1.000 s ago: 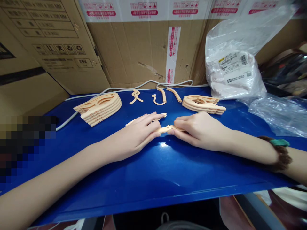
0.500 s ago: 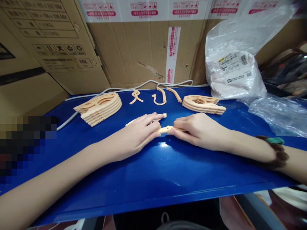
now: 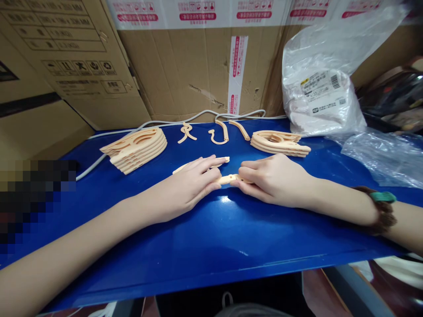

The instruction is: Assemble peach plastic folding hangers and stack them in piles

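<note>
Both hands grip a beige plastic folding hanger [image 3: 228,178] just above the blue tabletop, its narrow jointed middle showing between them. My left hand [image 3: 193,182] is closed on its left part, thumb below and index finger stretched along another beige strip of it. My right hand [image 3: 279,180] pinches the right end between thumb and curled fingers, which hide most of that side. Behind the hands lie a beige hook [image 3: 226,132], a curved beige arm piece [image 3: 240,130] and a pair of crossed hook pieces [image 3: 187,132].
Stacked beige hanger arms stand at the left [image 3: 139,149] and the right [image 3: 279,144] of the blue table [image 3: 198,255]. A white cable [image 3: 194,116] runs along the back, before cardboard boxes [image 3: 185,70]. A clear plastic bag [image 3: 322,101] sits back right.
My right hand has rolled slightly and its fingers have lifted a little, so more of the hanger's right part shows. My left hand has stayed in place.
</note>
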`<state>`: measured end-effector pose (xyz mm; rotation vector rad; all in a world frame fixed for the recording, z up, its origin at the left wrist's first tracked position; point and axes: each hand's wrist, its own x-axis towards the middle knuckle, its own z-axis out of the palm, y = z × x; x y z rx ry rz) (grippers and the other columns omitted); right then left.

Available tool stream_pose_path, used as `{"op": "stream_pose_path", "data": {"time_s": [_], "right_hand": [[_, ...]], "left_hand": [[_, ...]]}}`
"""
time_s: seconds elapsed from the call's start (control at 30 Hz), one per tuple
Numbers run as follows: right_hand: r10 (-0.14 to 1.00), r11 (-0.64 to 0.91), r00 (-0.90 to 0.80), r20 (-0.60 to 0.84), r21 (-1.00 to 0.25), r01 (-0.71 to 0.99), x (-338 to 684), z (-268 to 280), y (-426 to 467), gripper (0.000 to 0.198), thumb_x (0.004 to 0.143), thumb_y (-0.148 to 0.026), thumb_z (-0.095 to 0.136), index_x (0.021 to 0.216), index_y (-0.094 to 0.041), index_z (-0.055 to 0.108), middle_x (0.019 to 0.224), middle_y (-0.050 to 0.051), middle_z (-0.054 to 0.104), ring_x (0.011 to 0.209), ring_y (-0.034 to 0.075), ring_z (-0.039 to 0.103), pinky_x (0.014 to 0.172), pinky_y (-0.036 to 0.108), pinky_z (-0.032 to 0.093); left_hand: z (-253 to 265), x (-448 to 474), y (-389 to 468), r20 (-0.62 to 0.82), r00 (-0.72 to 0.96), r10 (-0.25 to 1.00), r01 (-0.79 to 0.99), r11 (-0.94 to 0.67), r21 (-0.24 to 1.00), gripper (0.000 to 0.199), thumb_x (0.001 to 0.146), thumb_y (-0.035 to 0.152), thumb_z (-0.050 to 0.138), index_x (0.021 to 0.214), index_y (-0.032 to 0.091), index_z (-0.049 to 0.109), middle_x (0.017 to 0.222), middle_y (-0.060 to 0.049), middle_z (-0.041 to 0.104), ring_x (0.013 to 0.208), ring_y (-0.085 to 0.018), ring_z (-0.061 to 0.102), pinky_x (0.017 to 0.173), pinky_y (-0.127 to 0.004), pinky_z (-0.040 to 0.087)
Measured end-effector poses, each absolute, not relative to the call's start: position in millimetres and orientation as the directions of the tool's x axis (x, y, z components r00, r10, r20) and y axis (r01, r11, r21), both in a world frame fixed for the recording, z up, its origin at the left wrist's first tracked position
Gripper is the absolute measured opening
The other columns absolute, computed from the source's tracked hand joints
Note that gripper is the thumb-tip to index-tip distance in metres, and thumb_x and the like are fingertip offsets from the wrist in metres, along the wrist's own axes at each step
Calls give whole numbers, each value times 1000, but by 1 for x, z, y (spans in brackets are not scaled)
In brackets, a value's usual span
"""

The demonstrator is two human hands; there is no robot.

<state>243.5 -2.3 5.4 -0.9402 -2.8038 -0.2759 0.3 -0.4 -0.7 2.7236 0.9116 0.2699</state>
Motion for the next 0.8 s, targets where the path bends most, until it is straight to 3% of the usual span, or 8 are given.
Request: {"op": "stream_pose_path", "data": {"time_s": [0.63,0.8], "right_hand": [[497,763,-805,324,278,584,243,8,-5,46,99,-36,38,66,-16,63,62,2,60,50,11,49,50,29,17],[493,775,-802,339,248,581,244,7,-4,44,99,-35,40,66,-16,62,61,2,60,49,11,47,49,29,15]], "left_hand": [[-1,2,0,109,795,596,546,-783,298,34,106,37,29,117,23,58,158,-5,35,146,-22,30,121,-46,24],[0,3,-1,117,801,588,532,-787,311,32,105,36,31,116,23,58,158,-6,36,145,-21,32,121,-45,25]]}}
